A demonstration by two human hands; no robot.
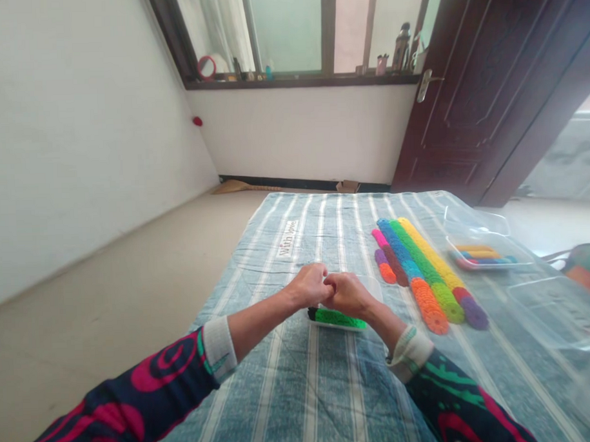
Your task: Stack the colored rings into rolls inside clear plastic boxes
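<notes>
A small, clear plastic box (335,326) sits flat on the striped tablecloth (286,382), its near edge showing as a pale line. Inside I can see bright green textured pieces (347,320) packed in a row along the near side, running toward the right, with black ones (312,314) at the left end. The box's middle is hidden from me, and I can't tell whether a lid is on.

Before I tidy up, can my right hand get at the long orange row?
Probably yes: the right hand is near the long orange row, which lies uncovered, with seemingly only cloth between them. That hand would first have to part from the left hand.
</notes>
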